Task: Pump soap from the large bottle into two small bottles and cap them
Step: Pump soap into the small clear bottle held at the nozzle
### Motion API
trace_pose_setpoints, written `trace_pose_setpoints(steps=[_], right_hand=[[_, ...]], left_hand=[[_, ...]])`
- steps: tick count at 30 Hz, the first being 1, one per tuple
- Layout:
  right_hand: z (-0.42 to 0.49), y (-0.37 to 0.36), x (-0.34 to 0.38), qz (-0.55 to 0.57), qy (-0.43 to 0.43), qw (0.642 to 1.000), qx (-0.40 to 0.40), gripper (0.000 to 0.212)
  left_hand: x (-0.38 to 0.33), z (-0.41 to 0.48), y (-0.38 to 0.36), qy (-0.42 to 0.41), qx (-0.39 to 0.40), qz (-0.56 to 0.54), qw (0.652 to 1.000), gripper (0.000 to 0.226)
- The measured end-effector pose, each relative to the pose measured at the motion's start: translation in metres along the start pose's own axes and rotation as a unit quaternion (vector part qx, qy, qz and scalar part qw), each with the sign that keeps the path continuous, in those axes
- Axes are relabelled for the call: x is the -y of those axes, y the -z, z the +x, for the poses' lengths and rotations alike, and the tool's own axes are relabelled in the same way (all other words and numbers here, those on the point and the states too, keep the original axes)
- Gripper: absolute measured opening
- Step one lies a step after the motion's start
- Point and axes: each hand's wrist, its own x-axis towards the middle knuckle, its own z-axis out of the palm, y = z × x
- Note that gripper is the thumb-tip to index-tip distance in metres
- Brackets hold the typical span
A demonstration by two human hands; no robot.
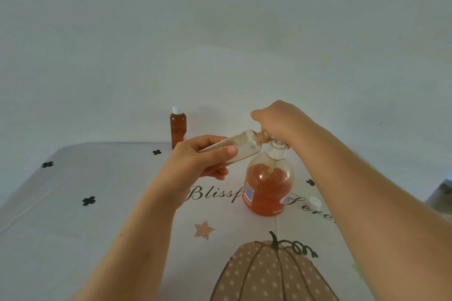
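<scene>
Counter [97,227] with a pumpkin-print cloth over it. Large bottle [267,186] upright at centre, roughly two-thirds full of orange soap. Right hand [276,122] on top of it, fingers curled over the pump head [277,148]. Left hand [203,161] at the bottle's 10 o'clock grips the clear small bottle [241,146], tilted near horizontal, open neck against the pump spout. Filled small bottle [178,127], capped, upright at 11 o'clock, well apart. Loose white cap [314,203] at 3 o'clock, near the large bottle.
</scene>
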Motion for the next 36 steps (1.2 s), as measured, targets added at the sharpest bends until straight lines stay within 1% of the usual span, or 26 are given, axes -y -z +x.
trace_pose_setpoints(steps=[4, 9, 13, 17, 22, 26, 30, 36], right_hand=[[0.008, -0.009, -0.004, 0.013, 0.006, 1.0, -0.019, 0.025], [0.009, -0.009, -0.006, 0.026, 0.011, 0.999, -0.014, 0.023], [0.005, -0.007, -0.005, 0.023, 0.013, 1.0, -0.015, 0.022], [-0.001, 0.0, 0.0, -0.002, 0.015, 1.0, -0.018, 0.026], [-0.007, 0.011, 0.007, -0.06, 0.021, 0.998, 0.009, 0.033], [-0.013, 0.014, 0.011, -0.097, 0.025, 0.995, 0.032, 0.032], [-0.014, 0.012, 0.011, -0.095, 0.021, 0.994, 0.048, 0.035], [-0.005, 0.005, 0.004, -0.047, 0.01, 0.999, 0.013, 0.036]], left_hand=[[0.001, 0.003, 0.003, 0.011, -0.002, 0.006, 1.0, 0.04], [0.002, 0.003, 0.001, 0.014, -0.001, -0.001, 1.0, 0.044], [0.001, 0.002, 0.0, 0.011, 0.004, -0.003, 1.0, 0.041], [-0.001, -0.001, -0.003, 0.006, 0.006, -0.009, 1.0, 0.04], [-0.001, -0.001, -0.006, -0.005, -0.005, -0.02, 1.0, 0.041], [-0.001, -0.001, -0.007, 0.002, -0.002, -0.028, 1.0, 0.042], [0.0, -0.001, -0.004, 0.004, 0.003, -0.034, 0.999, 0.042], [0.002, 0.0, -0.001, 0.013, 0.023, -0.024, 0.999, 0.04]])
